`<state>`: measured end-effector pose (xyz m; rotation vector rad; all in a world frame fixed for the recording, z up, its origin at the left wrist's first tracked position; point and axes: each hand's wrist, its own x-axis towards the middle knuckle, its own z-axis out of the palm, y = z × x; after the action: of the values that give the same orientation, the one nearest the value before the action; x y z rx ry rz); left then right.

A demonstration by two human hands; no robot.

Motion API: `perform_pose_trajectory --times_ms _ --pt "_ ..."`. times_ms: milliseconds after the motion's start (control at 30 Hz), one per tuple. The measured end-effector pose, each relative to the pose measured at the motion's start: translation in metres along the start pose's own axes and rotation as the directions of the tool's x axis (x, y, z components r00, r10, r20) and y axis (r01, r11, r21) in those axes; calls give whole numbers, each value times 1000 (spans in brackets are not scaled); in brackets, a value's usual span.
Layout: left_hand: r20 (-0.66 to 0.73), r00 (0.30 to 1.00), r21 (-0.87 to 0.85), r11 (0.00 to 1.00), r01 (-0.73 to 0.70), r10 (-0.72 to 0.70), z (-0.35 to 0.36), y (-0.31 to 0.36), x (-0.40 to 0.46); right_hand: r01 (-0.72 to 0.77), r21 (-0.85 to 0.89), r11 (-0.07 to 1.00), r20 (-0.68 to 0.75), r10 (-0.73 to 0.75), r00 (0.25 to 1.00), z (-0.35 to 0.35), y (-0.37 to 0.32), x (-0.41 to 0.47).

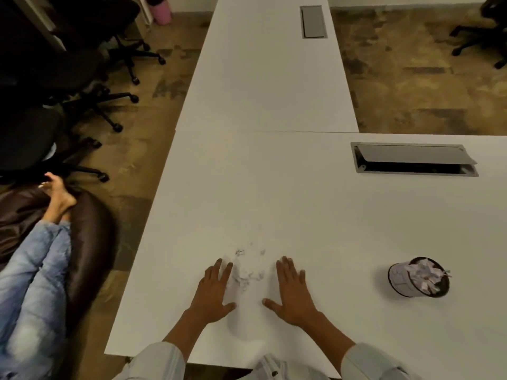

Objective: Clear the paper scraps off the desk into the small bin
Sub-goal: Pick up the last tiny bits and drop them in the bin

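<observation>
Here the paper scraps (248, 274) lie in a loose, pale heap on the white surface (315, 215), low and centre in the frame, directly between the two hands and nearly level with their fingertips. The left hand (214, 290) lies palm-down just left of the heap, its fingers (226, 271) spread a little and the innermost one touching or almost touching the edge of the scraps. The right hand (292, 293) lies flat to the right, fingers likewise apart and holding nothing, with a thin strip of bare surface between it and the nearest bits; so the left is slightly the nearer. The heap has no clear long axis: a denser clump sits close to the left hand, and thinner flecks trail upward in the frame, away from the person, with one small darker bit at the top of the scatter. The pieces are tiny, torn and almost the colour of the surface, so their exact outline is hard to trace. The small bin (418, 278) stands well apart at the lower right, beyond the right hand, a round dark-rimmed cup already heaped with crumpled paper. As I judge it, the hands must close inward to gather the heap, then carry it rightward to the bin.
</observation>
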<state>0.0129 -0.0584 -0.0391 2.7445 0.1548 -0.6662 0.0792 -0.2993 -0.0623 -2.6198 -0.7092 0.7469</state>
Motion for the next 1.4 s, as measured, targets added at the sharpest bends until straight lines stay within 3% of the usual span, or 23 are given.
perform_pose_trajectory --times_ms 67,167,333,400,500,600,700,833,1000,1133,1400 --pt "-13 1000 9 1000 -19 19 4 -2 1 60 -103 993 23 -58 998 15 -21 11" --pt "-38 999 -20 999 -36 35 9 -6 3 35 -152 988 58 -26 998 27 -47 28" --pt "-90 992 -94 990 -102 93 9 -16 16 53 -146 988 26 -49 998 19 -70 56" --pt "-72 991 -106 987 -124 116 6 -23 23 74 -67 995 -27 -76 997 2 -70 64" --pt "-56 981 -40 981 -188 186 -4 -31 36 65 -1 998 -103 -65 993 -27 -60 81" --pt "-13 959 83 956 -283 285 -19 -32 52 75 -79 994 23 -73 997 -44 -42 107" --pt "108 937 148 927 -345 331 -28 -27 66 203 -168 965 157 -177 972 -47 -40 121" --pt "211 904 156 901 -405 371 -24 -22 66 366 -146 919 178 -339 924 -28 -52 108" --pt "39 918 123 910 -396 394 -1 -18 34 312 -149 938 102 -299 949 7 -64 74" --pt "-23 947 112 942 -317 321 27 -13 7 343 -235 909 48 -342 939 23 -62 52" --pt "-121 958 279 935 -217 259 31 1 -8 417 -335 845 -29 -451 892 32 -35 12"
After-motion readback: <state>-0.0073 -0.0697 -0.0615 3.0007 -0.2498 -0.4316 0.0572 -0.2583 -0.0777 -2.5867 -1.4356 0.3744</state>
